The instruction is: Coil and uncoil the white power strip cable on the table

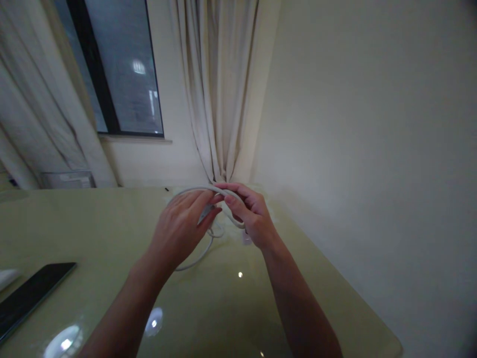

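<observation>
A white cable (197, 189) is bent into a loop between my two hands, above the table. My left hand (184, 219) is closed around the loop's left side, its fingers hiding part of it. Thumb and fingers of my right hand (251, 211) pinch the loop's upper right side. Below the hands, a loose stretch of the cable curls and hangs toward the tabletop. Something pale shows between the left thumb and fingers, too covered to name. A small whitish piece (247, 237) shows just under the right hand; I cannot tell whether it belongs to the cable.
The glossy yellow-green table (112, 228) reflects ceiling lights. A dark flat tablet-like device (35, 293) lies at the left, beside a white object (7, 277). Curtains (223, 99) hang behind the table near a window (122, 64). A bare wall (365, 139) borders the right side.
</observation>
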Available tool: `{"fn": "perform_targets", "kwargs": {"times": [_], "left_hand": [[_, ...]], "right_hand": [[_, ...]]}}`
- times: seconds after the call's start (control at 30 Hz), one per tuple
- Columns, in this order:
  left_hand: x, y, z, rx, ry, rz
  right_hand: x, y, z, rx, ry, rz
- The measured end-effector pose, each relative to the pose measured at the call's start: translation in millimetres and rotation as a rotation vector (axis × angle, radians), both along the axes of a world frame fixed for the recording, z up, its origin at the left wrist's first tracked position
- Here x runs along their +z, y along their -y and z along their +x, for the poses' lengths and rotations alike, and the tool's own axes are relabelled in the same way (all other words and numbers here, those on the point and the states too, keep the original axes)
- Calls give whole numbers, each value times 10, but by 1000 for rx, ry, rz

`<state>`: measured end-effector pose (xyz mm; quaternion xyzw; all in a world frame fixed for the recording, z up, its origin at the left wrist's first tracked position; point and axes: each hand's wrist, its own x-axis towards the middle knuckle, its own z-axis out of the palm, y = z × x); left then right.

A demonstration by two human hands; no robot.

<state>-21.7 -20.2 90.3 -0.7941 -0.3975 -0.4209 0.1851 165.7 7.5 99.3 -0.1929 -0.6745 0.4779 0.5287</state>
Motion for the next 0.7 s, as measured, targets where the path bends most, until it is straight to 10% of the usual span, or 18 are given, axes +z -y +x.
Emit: {"fn": "perform_targets", "kwargs": {"times": [0.4, 0.7], "left_hand": [[63, 53, -31, -48, 206, -304], [8, 99, -171, -69, 214, -484]], "right_hand": [[24, 26, 510, -3, 450, 81], [167, 139, 584, -116, 840, 466]]}}
